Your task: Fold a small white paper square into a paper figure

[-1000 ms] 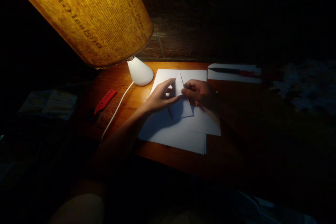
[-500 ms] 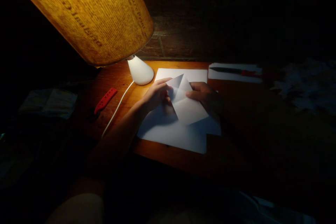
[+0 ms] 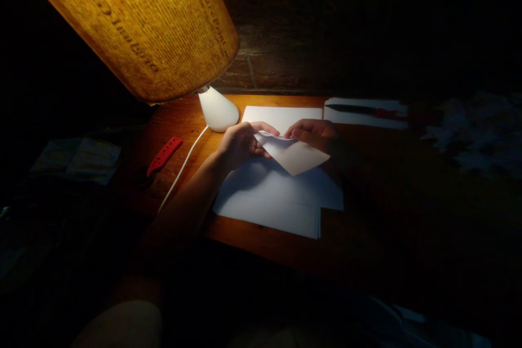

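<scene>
A folded white paper piece point(image 3: 296, 155) hangs above a stack of white sheets point(image 3: 277, 201) on a wooden desk point(image 3: 191, 119). My left hand point(image 3: 240, 144) pinches its upper left edge with curled fingers. My right hand point(image 3: 312, 133) grips the upper right edge, fingers closed over the fold. The folded piece points down to a corner toward me. Both hands are lifted a little off the stack.
A large yellow lampshade point(image 3: 134, 22) fills the upper left, over a white lamp base point(image 3: 218, 110) with a white cord point(image 3: 181, 168). A red flat tool point(image 3: 163, 156) lies to the left. A dark red-handled tool point(image 3: 367, 111) rests on paper at the far right. Surroundings are dark.
The folded paper has been turned and lifted; its open flaps, seen half a second ago, are now closed into a flat triangle held by its top edge.
</scene>
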A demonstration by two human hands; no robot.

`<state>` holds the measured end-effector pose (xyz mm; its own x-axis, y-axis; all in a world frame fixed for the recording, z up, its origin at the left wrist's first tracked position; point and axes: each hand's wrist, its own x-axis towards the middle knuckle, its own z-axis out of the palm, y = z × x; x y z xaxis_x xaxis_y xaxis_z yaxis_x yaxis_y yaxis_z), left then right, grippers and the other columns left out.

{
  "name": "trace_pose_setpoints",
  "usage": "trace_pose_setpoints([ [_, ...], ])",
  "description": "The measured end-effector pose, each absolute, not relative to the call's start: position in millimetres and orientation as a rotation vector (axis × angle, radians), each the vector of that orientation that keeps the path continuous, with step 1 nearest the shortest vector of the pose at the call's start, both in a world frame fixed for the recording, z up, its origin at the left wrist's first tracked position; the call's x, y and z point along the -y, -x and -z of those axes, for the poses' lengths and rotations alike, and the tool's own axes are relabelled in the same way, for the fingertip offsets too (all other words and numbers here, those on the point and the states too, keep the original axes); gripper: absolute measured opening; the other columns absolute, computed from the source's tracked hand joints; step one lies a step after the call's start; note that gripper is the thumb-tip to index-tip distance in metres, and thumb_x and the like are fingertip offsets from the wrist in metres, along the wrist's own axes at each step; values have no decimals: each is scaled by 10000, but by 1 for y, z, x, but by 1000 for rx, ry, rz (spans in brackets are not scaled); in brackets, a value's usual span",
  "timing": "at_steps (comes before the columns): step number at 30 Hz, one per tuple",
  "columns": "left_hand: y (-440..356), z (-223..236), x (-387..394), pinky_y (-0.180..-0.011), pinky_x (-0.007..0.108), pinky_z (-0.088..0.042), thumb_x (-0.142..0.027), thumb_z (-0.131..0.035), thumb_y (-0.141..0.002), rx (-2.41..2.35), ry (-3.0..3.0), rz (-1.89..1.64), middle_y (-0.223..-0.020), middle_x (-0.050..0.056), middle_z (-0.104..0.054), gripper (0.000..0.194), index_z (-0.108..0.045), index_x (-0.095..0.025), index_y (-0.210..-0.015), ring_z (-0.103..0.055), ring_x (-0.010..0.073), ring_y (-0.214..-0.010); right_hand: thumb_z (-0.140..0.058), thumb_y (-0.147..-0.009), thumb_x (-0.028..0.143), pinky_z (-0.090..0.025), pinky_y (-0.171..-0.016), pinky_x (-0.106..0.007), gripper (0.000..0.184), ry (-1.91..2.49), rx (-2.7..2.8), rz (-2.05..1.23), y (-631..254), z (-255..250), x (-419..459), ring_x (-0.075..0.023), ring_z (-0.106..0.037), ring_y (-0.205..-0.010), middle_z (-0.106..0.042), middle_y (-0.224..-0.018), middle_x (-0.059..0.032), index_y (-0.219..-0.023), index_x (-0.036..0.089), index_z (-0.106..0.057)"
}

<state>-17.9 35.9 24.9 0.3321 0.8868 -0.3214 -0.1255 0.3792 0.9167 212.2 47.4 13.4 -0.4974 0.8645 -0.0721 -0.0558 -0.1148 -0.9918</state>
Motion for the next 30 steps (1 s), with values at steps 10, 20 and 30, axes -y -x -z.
trace_pose_setpoints([
  [10,13,-21,-30,-463,193,-485,-257,-977,-615,-1039,-1149,-878,-671,-32,-694,635,-653,-171,-1154,-590,105,-460,-842,-752,418,-318,-494,-263,340,947,1475,-1772,-211,-15,-45,-112,-473,-520,-611,-645,41,-947,201,-669],
  [20,10,-17,-32,-462,164,-403,-509,-992,-602,-1155,-1133,-899,-546,-43,-573,542,-573,-168,-649,-526,61,-459,-759,-742,360,-265,-435,-262,211,891,1600,-1633,-207,-10,-45,-85,-384,-427,-486,-499,80,-676,218,-618],
  [30,8,-15,-29,-414,202,-312,-501,-922,-657,-1163,-1171,-907,-497,-38,-531,487,-563,-183,-581,-463,77,-420,-762,-805,438,-309,-499,-271,283,869,1779,-1568,-206,-6,-46,-99,-441,-498,-543,-537,55,-686,211,-644],
])
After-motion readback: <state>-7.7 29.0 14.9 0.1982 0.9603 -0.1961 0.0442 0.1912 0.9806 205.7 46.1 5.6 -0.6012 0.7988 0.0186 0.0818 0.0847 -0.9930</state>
